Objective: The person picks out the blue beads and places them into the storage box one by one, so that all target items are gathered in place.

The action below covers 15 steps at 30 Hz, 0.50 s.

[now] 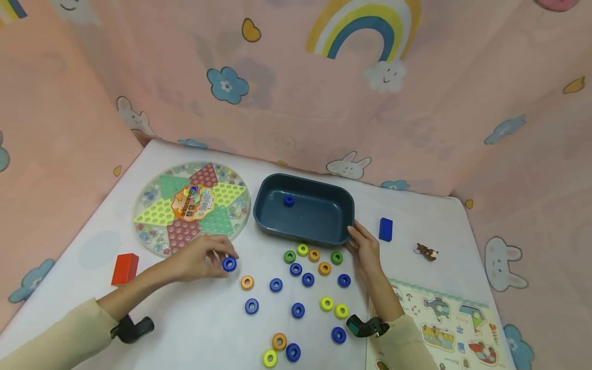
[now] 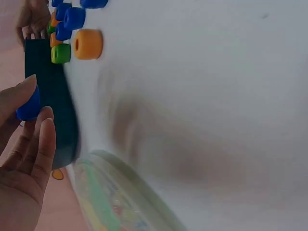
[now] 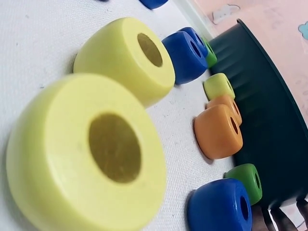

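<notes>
Between thumb and fingertips my left hand (image 1: 203,258) pinches a blue ring (image 1: 229,264), held above the table near the round game board; the left wrist view shows the same blue ring (image 2: 30,107) from the side. My right hand (image 1: 365,247) grips the near right corner of a dark teal tray (image 1: 305,239). One blue ring (image 1: 289,200) lies inside the tray. In front of it, blue, green, orange and yellow rings are scattered on the table, among them an orange ring (image 1: 247,282) close to my left hand and a yellow ring (image 3: 86,159) near the right wrist camera.
A round star-patterned game board (image 1: 191,205) with marbles lies left of the tray, a red block (image 1: 125,269) nearer me. On the right are a blue block (image 1: 386,229), a small brown figure (image 1: 426,252) and a picture puzzle board (image 1: 444,329). Patterned pink cloth hangs behind.
</notes>
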Motion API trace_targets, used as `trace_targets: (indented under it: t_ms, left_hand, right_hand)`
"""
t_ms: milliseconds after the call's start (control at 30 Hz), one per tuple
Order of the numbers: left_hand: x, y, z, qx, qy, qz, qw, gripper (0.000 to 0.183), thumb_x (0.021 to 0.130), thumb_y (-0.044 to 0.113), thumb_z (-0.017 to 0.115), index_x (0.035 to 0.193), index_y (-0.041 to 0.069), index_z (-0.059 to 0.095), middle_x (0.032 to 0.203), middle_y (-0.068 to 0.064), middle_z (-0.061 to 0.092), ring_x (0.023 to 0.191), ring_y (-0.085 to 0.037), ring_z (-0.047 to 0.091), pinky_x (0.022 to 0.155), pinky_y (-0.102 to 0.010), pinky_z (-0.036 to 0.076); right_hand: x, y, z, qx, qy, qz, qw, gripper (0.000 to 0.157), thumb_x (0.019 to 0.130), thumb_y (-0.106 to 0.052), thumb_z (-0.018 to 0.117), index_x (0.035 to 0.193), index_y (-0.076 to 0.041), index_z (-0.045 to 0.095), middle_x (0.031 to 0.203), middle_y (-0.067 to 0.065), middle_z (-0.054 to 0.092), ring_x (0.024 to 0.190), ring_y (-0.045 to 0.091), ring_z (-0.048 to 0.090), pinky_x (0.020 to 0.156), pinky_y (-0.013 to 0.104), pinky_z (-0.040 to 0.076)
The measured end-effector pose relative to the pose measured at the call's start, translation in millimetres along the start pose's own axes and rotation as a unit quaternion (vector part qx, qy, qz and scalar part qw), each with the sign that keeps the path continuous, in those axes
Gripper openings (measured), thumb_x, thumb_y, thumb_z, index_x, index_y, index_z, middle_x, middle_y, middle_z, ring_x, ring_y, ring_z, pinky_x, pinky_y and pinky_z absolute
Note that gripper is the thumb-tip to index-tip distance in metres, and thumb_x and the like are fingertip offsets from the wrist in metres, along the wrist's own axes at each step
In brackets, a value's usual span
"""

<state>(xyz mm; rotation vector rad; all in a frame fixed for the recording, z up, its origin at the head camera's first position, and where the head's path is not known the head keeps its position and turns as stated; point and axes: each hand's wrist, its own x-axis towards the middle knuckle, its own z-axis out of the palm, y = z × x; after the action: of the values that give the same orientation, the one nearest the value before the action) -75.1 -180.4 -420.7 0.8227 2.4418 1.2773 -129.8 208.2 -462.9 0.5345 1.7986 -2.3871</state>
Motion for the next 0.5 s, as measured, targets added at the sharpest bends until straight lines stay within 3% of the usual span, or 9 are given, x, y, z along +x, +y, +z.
trace_targets:
  t_ms: [300,500]
  left_hand:
    - [70.4,19.0,-32.6,0.001,-0.027,0.024,0.9993,0.033,0.071,0.004,0.079,0.102,0.008,0.069,0.094,0.001,0.063,0.08,-0.016,0.059,0.067,-0.03,0.053]
    - [115.7,26.1,-44.4,0.014,-0.029,0.025,0.9992,0.034,0.072,0.007,0.079,0.104,0.007,0.069,0.09,-0.001,0.064,0.079,-0.018,0.059,0.066,-0.029,0.052]
  right_hand:
    - [0,5,-0.5,0.001,0.007,0.003,1.0,0.05,0.09,-0.015,0.061,0.137,-0.006,0.045,0.137,0.009,0.045,0.117,0.021,0.049,0.094,0.035,0.043]
    - [3,6,-0.9,0.0,0.011,-0.007,1.0,0.052,0.088,-0.017,0.063,0.136,-0.006,0.046,0.136,0.009,0.046,0.116,0.021,0.05,0.093,0.034,0.043]
